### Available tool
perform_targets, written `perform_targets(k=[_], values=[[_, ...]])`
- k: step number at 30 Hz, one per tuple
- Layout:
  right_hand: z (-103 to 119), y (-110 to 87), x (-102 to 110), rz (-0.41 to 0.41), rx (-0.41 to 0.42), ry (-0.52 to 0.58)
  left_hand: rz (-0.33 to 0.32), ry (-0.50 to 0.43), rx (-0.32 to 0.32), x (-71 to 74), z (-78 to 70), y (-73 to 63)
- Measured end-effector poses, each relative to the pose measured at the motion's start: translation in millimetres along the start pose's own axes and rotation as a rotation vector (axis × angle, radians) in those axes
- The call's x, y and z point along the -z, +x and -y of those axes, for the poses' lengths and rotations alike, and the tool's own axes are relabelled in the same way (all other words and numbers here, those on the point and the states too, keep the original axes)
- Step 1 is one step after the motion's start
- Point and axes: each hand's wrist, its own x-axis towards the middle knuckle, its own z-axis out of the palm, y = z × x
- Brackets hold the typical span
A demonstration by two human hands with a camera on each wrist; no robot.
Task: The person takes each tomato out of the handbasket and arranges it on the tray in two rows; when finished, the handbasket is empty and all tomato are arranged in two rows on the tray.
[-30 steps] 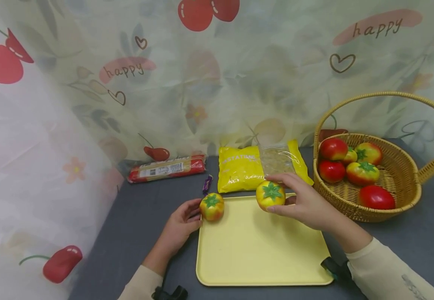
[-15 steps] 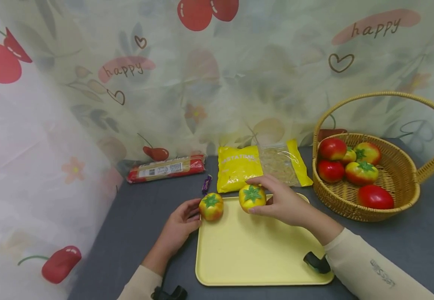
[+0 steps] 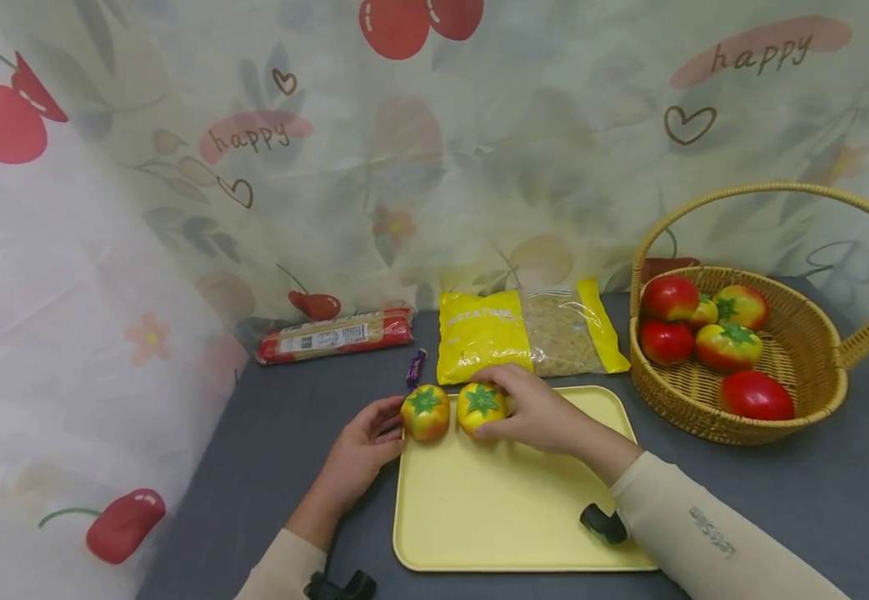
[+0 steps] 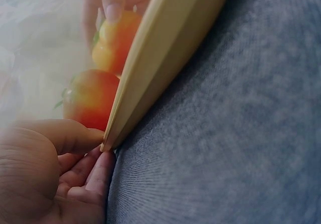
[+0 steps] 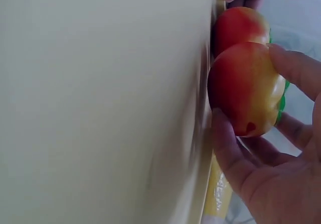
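Observation:
Two red-and-yellow tomatoes with green star-shaped tops are at the tray's back left. My right hand (image 3: 535,410) grips the right tomato (image 5: 243,88) between thumb and fingers, low over the pale yellow tray (image 3: 509,517). In the head view a narrow gap separates it from the left tomato (image 3: 427,414), which sits in the tray's back left corner. Beside that corner is my left hand (image 3: 362,446). The left wrist view shows its thumb and fingertips pinching the tray's rim (image 4: 113,126), with the left tomato (image 4: 93,98) just past the thumb.
A wicker basket (image 3: 734,429) with a tall handle stands on the right, holding several red and red-yellow tomatoes. Behind the tray lie a yellow pasta bag (image 3: 482,333), a red noodle packet (image 3: 337,335) and a small purple-wrapped candy (image 3: 415,368). A patterned curtain hangs behind.
My right hand has carried its tomato leftward and lower over the tray, up close to the left tomato. The left hand and its nearby tomato have stayed in place.

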Motion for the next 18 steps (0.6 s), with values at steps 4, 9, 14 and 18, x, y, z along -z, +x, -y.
perform_targets(k=[4, 9, 14, 18], values=[[-1.1, 4.7, -5.9, 0.003, -0.012, -0.017, 0.002, 0.002, 0.002, -0.2, -0.7, 0.0], [0.1, 8.1, -8.7, -0.009, -0.041, -0.021, -0.001, 0.005, 0.002, -0.3, -0.2, 0.0], [3.0, 9.5, -9.8, -0.014, -0.051, -0.021, 0.000, -0.006, -0.010, 0.0, 0.7, -0.2], [3.7, 9.5, -9.9, -0.020, -0.048, -0.019, 0.011, -0.033, -0.029, 0.6, 1.7, -0.1]])
